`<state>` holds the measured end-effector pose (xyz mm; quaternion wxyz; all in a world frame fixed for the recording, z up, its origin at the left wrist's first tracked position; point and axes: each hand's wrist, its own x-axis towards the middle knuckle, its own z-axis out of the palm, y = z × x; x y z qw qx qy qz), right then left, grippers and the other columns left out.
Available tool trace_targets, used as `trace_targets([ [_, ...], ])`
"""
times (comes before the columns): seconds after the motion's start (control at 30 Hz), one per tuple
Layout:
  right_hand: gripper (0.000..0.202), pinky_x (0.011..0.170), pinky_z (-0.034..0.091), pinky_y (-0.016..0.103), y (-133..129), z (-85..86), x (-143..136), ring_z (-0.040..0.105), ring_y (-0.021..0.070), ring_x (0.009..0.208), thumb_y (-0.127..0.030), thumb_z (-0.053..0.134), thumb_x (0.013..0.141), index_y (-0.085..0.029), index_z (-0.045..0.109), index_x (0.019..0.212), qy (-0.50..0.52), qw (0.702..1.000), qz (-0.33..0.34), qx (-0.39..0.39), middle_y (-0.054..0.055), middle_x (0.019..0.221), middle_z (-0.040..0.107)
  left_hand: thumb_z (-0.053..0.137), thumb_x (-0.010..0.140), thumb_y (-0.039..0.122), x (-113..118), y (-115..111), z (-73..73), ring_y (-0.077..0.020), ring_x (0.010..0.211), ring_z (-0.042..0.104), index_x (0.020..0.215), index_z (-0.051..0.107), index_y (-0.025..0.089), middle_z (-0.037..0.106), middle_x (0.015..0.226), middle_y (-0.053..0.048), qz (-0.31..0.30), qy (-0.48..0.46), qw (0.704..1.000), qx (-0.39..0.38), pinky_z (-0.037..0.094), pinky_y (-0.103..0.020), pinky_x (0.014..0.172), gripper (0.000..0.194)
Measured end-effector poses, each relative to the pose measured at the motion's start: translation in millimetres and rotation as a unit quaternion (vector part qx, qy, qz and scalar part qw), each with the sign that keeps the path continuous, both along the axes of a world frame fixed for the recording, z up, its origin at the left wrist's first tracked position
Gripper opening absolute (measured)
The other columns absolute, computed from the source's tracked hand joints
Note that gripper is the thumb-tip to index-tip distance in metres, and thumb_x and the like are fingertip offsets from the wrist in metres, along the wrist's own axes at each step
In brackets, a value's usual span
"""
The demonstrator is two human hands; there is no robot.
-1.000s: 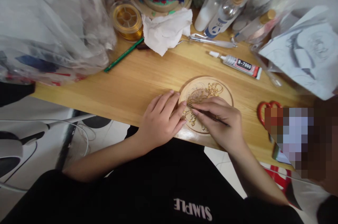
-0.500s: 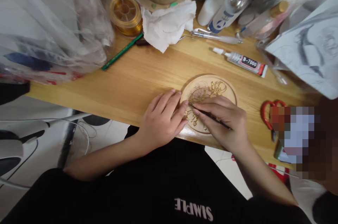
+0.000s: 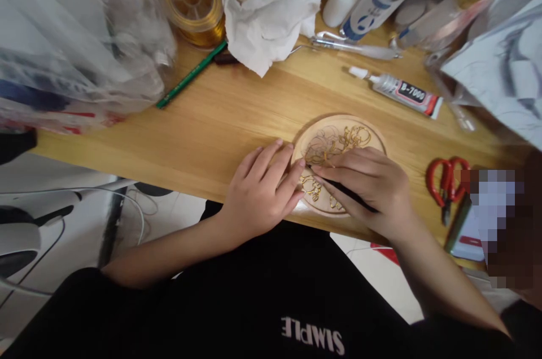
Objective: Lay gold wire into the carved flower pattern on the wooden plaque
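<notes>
Head view: your round wooden plate (image 3: 376,143) carries gold wirework (image 3: 355,136) near the bench's (image 3: 203,133) six o'clock edge. Your left hand (image 3: 266,195) rests at its nine o'clock rim, fingers apart; your right hand (image 3: 381,184) is clamped on a slim dark tool (image 3: 353,194). A sideways slip could bend the wirework; weak bracing could let the plate skid toward the scissors (image 3: 446,184) at three o'clock.

Craft workspace, home or studio unclear: desk (image 3: 237,116) is bearing gold wirework (image 3: 352,136), wire spool (image 3: 192,3), glue tube (image 3: 409,93), red-handled scissors (image 3: 446,192); bottles (image 3: 368,9) are crowding far side, sketched sheet (image 3: 508,65) is showing right.
</notes>
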<state>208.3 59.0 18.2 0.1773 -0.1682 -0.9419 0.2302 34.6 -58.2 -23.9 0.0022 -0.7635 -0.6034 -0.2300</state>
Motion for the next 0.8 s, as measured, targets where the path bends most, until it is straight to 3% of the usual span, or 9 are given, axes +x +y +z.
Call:
trace_targets([
  [0.3, 0.008, 0.065, 0.052, 0.032, 4, -1.7, 1, 0.065, 0.0187, 0.073, -0.014, 0.060, 0.088, -0.011, 0.067, 0.090, -0.002, 0.998, 0.040, 0.038, 0.010, 0.080, 0.072, 0.057, 0.091, 0.032, 0, 1, 0.9, -0.0352, 0.120, 0.057, 0.116, 0.064, 0.009, 0.064, 0.123, -0.020, -0.005, -0.003, 1.000, -0.002, 0.047, -0.046, 0.094, 0.035],
  [0.57, 0.026, 0.067, 0.055, 0.030, 5, 6.2, -3, 0.066, 0.0168, 0.074, -0.016, 0.045, 0.096, -0.013, 0.068, 0.087, -0.033, 0.993, 0.063, 0.095, 0.007, 0.078, 0.071, 0.058, 0.091, 0.031, 0, 1, 2.4, -0.0368, 0.118, 0.058, 0.115, 0.065, 0.008, 0.064, 0.123, -0.020, -0.006, -0.006, 1.000, -0.005, 0.048, -0.047, 0.093, 0.034],
  [0.8, 0.031, 0.072, 0.056, 0.033, 6, 8.1, -2, 0.066, 0.0171, 0.080, -0.017, 0.038, 0.098, -0.015, 0.068, 0.093, -0.057, 0.990, 0.087, 0.096, 0.007, 0.082, 0.071, 0.058, 0.090, 0.030, 0, 2, 2.1, -0.0367, 0.118, 0.058, 0.114, 0.065, 0.008, 0.064, 0.122, -0.021, -0.007, -0.005, 1.000, -0.004, 0.049, -0.047, 0.092, 0.034],
])
